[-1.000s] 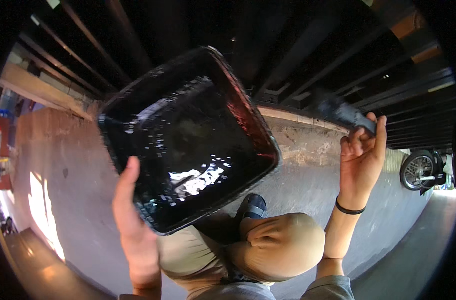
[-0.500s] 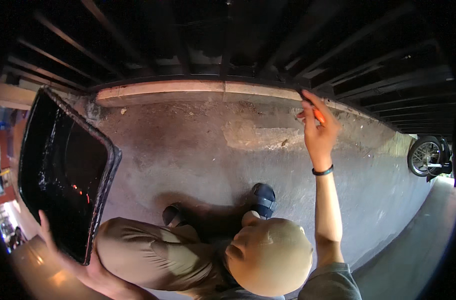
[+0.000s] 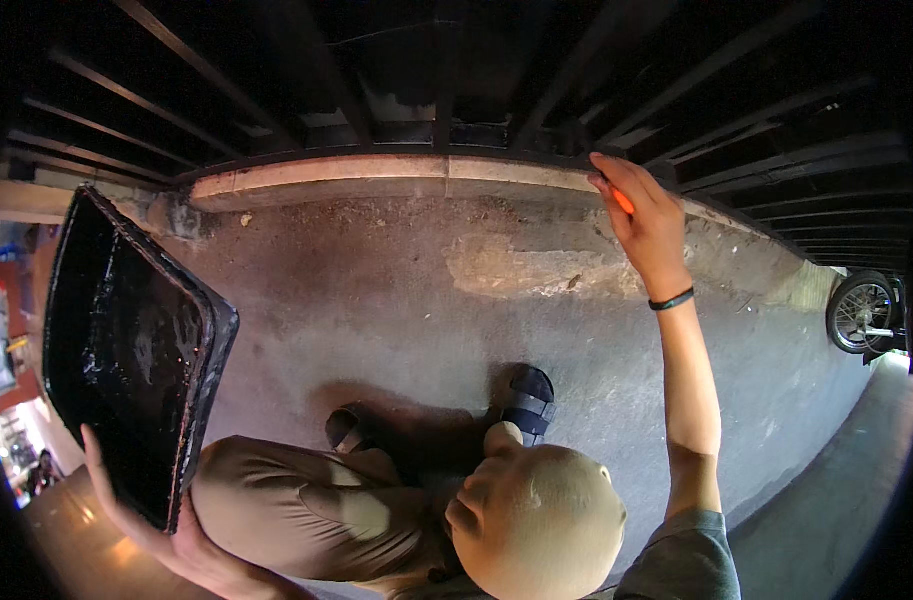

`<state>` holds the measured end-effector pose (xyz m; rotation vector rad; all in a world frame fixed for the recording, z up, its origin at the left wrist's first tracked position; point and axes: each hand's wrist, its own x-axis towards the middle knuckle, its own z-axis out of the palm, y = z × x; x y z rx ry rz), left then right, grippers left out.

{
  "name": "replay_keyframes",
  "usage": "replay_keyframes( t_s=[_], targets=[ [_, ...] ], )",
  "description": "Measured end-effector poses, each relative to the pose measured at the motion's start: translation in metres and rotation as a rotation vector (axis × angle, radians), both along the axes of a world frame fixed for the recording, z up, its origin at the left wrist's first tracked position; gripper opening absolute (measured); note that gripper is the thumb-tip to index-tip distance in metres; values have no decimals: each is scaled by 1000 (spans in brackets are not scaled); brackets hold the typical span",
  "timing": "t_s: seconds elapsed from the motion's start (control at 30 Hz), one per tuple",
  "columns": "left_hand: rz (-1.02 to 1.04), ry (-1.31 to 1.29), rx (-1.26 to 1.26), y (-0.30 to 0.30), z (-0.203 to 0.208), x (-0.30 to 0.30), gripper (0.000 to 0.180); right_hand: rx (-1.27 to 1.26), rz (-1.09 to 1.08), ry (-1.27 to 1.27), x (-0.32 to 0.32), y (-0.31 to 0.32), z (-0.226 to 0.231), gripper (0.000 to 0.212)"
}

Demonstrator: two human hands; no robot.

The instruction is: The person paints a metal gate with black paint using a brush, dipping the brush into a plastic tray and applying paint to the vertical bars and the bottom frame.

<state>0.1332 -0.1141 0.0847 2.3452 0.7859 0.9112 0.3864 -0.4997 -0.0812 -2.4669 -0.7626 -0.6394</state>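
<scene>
Left hand [image 3: 176, 545] grips black tray [image 3: 126, 350]; right hand [image 3: 646, 225] clasps orange tool [image 3: 622, 201].

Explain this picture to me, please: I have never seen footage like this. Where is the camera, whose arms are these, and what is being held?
The one view comes from a wide fisheye camera worn on a person's head, looking down, so straight edges bend. No machine is here, only two bare hands. The left hand grips the lower edge of a black tray, tilted up on its side. The right hand, with a dark wristband, reaches up to the dark metal bars and holds something small and orange; what it is cannot be told. Below lie a concrete floor, the person's knees and sandals. A wheel shows far right.
</scene>
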Motion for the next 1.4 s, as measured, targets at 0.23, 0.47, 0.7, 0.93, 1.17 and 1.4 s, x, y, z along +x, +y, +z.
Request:
replay_keyframes(
  t_s=[0.23, 0.47, 0.7, 0.93, 1.17, 1.4],
  targets=[
    [-28, 101, 138, 2, 2, -4, 78, 28, 0, 110, -5, 2, -3, 31],
    [-16, 123, 184, -7, 7, -3, 78, 42, 11, 29, 8, 5, -4, 28],
    [-63, 92, 132, -10, 3, 0, 77, 24, 46, 51, 17, 2, 4, 28],
    [-177, 172, 451, 12, 2, -13, 70, 54, -22, 123, 2, 14, -6, 26],
    [-78, 124, 262, 12, 7, -17, 80, 539, -143, 64, -15, 32, -4, 24],
    [-29, 28, 179, 53, -11, -22, 81, 599, -114, 16, 1, 32, -20, 23]
  ],
)
